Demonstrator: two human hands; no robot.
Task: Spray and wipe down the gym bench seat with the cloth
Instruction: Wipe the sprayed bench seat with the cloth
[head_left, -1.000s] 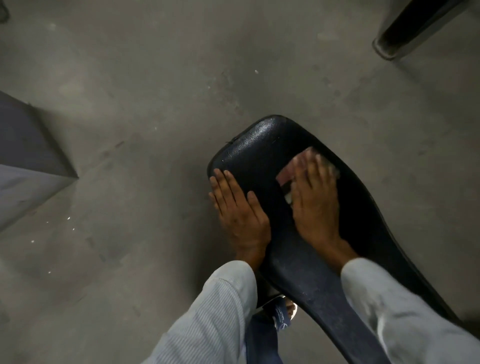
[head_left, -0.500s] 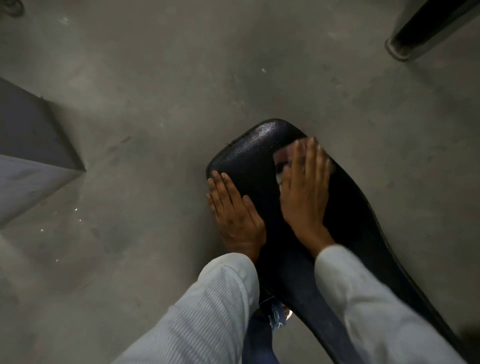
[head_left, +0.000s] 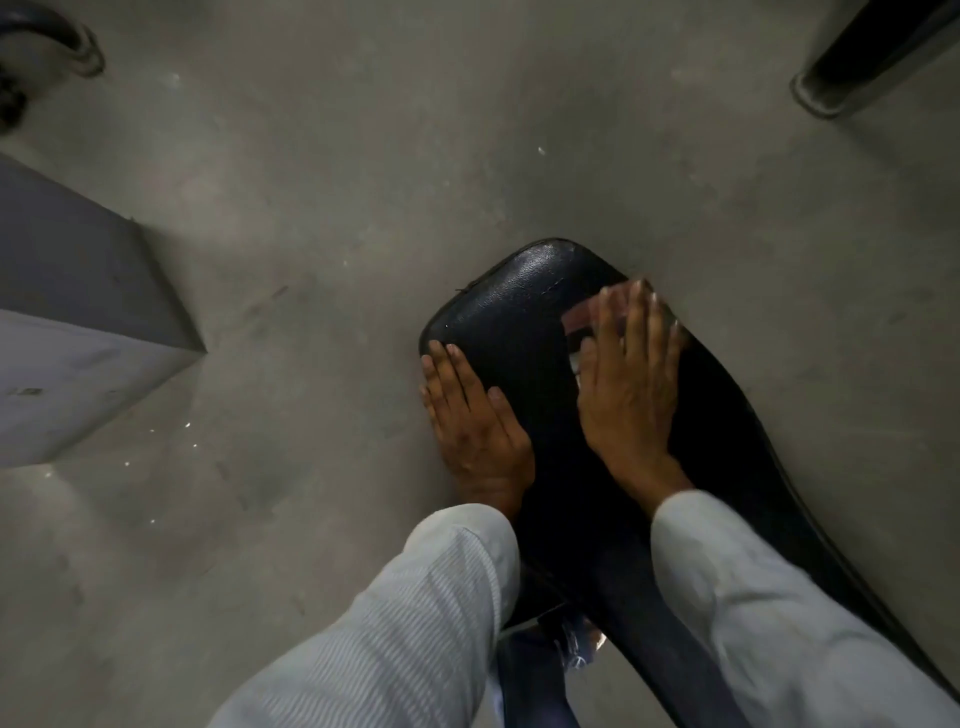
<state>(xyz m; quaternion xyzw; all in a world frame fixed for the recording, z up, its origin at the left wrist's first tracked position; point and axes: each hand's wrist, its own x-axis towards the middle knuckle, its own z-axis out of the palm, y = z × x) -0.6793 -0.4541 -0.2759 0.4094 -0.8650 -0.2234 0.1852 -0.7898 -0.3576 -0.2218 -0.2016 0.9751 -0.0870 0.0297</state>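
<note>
The black padded bench seat (head_left: 524, 301) runs from the frame's centre down to the lower right. My left hand (head_left: 472, 421) lies flat on the seat's left edge, fingers straight. My right hand (head_left: 628, 384) presses flat on a pinkish cloth (head_left: 577, 317) near the seat's right edge; only a corner of the cloth shows past my fingers, which are blurred. No spray bottle is in view.
Grey concrete floor (head_left: 363, 182) surrounds the bench. A grey block (head_left: 78, 338) stands at the left. A dark post base (head_left: 852, 67) is at the top right and a curved dark foot (head_left: 57, 41) at the top left. My blue trouser leg (head_left: 535, 680) shows below the seat.
My right hand has slid the cloth up the seat and toward its right edge. My left hand has stayed on the left edge.
</note>
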